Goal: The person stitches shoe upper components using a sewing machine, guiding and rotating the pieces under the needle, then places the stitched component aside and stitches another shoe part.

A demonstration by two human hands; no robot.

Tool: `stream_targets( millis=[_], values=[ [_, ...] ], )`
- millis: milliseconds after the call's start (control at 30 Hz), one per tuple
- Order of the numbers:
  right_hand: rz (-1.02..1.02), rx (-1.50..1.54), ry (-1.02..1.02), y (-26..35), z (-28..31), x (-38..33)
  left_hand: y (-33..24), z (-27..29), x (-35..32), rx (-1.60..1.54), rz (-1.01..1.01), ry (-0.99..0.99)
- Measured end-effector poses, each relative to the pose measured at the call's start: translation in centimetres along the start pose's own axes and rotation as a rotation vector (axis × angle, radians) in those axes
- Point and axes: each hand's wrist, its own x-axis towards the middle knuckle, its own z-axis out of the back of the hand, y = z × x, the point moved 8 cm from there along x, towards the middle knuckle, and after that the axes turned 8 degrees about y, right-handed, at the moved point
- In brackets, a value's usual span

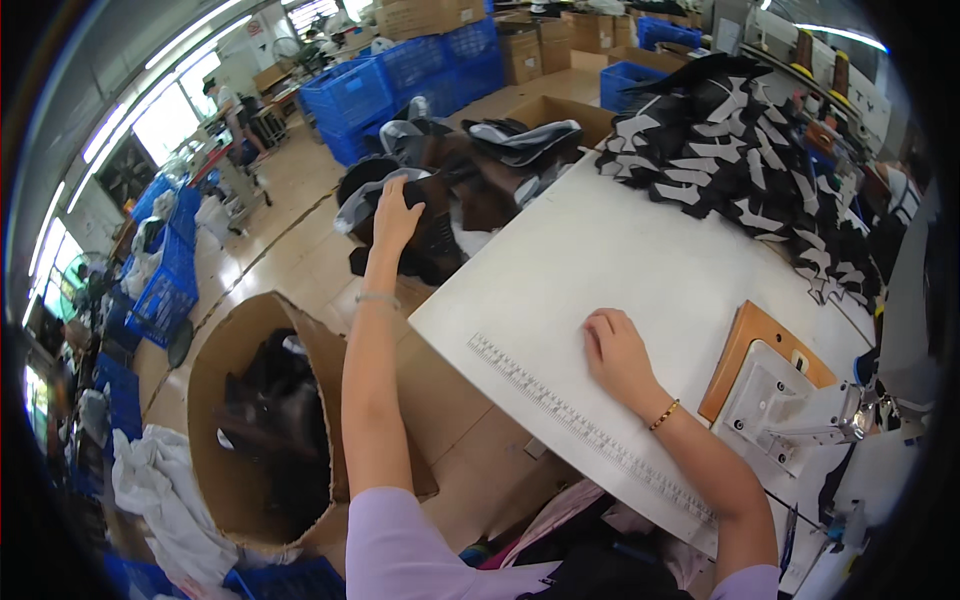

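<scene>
My left hand [396, 214] is stretched out past the table's left edge, over a pile of dark brown and grey sewn pieces [455, 185]. Its thumb stands apart from the fingers, and the fingertips meet a grey-lined piece [362, 203] at the pile's near side; no grip on it shows. On the white tabletop [520, 270] rests my right hand [617, 352], fingers loosely curled in, with nothing visible in them. Right of that hand is the sewing machine [800, 420] with its metal plate and an orange-brown board [735, 360].
A printed ruler scale [580, 420] runs along the table's near edge. Black and light-grey cut pieces [720, 150] are heaped at the far right. An open cardboard box [225, 420] with dark pieces stands at left. Blue crates [350, 95] and a distant person [235, 115] are behind.
</scene>
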Motion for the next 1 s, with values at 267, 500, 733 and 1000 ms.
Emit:
stream_targets(
  millis=[267,500,733,1000],
  values=[
    [-0.015,-0.004,0.03,0.1,0.1,0.5,1.7,-9.7,3.5,0.245,0.262,0.212],
    [0.04,-0.036,0.013,0.1,0.2,0.5,-1.7,-2.1,3.5,0.125,-0.025,-0.067],
    [-0.125,0.17,-0.022,-1.0,1.7,-0.7,-11.2,16.9,6.4,-0.038,-0.06,-0.374],
    [0.114,-0.101,-0.543,5.4,15.0,-0.9,-26.2,18.9,4.7,-0.58,-0.233,0.273]
  ],
)
